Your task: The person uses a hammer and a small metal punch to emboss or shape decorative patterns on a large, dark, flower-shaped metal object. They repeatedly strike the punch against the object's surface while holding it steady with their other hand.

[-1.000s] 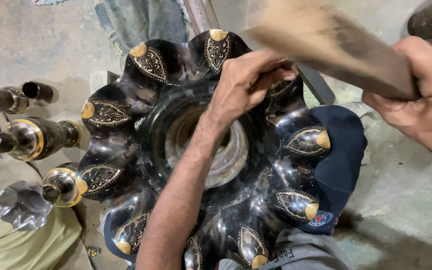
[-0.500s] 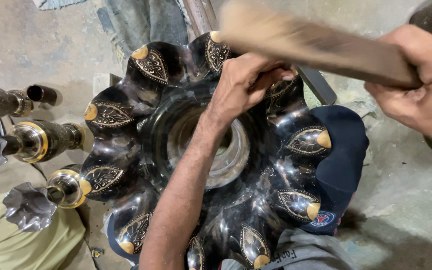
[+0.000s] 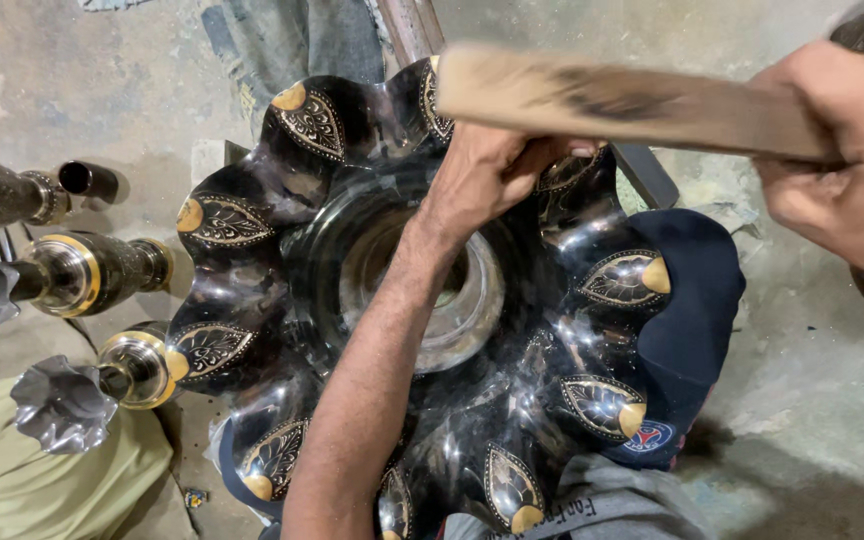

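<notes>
A large black scalloped metal bowl (image 3: 282, 250) with engraved gold-tipped leaf panels lies in front of me, its shiny round opening in the middle. My left hand (image 3: 487, 175) reaches across the opening and grips the bowl's far rim, its fingertips hidden under the stick. My right hand (image 3: 837, 150) at the right edge is closed around a pale wooden stick (image 3: 612, 100), held level above the far rim and the left hand.
Several black and gold metal stems with fluted ends (image 3: 62, 405) lie at the left on the concrete floor (image 3: 822, 400). A dark blue cap (image 3: 687, 340) sits under the bowl's right side. Olive cloth (image 3: 12, 490) is at lower left.
The wooden stick has swung down from a tilted raised position to level and closer over the left hand. The left hand has kept its grip on the rim.
</notes>
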